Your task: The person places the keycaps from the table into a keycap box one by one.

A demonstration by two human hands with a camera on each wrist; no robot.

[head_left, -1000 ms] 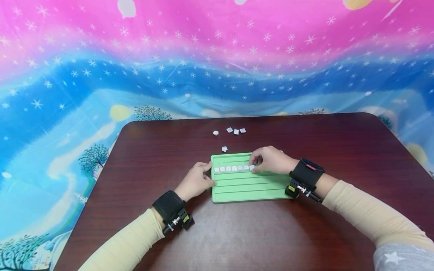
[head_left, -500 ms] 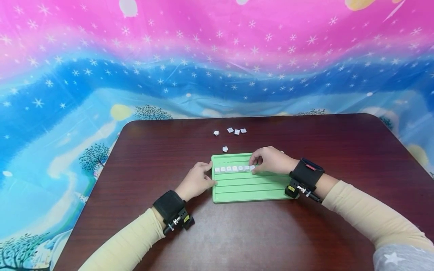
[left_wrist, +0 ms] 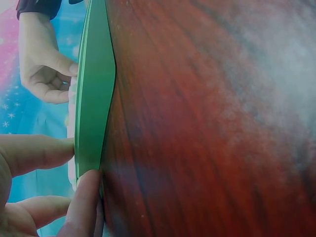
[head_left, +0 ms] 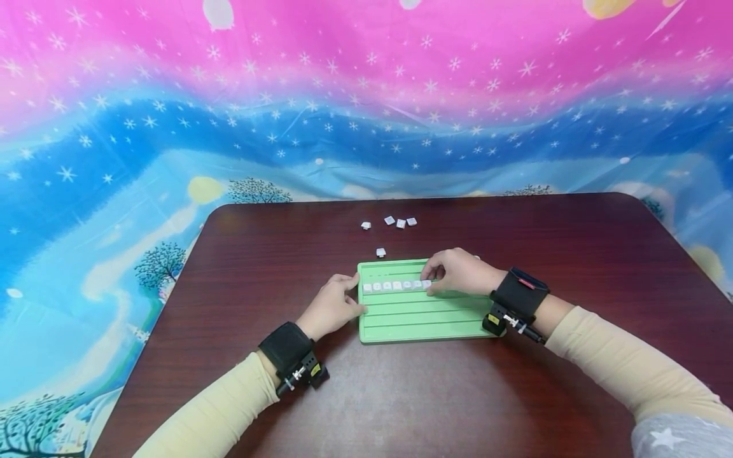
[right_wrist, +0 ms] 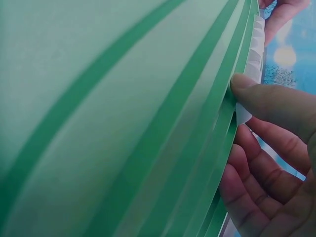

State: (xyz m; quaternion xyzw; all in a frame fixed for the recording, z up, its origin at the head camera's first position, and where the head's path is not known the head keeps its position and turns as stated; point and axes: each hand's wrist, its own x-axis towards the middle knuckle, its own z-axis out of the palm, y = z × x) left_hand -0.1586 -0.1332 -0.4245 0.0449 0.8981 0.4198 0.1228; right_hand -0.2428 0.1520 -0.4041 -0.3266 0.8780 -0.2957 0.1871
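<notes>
A small, smooth white block [right_wrist: 243, 114] is pinched in the right hand's [head_left: 465, 271] thumb and fingers, ending a straight row of squarish blocks [head_left: 387, 286] on a ridged, pale-green board [head_left: 424, 316] mid-table. The left hand [head_left: 329, 306] grips the board's left rim. Loose white blocks [head_left: 401, 224] lie toward the glossy, wood-grained table's [head_left: 258, 254] far edge.

a snowflake cloth [head_left: 366, 102] (pink, blue) hangs behind a dark table [head_left: 401, 394].
</notes>
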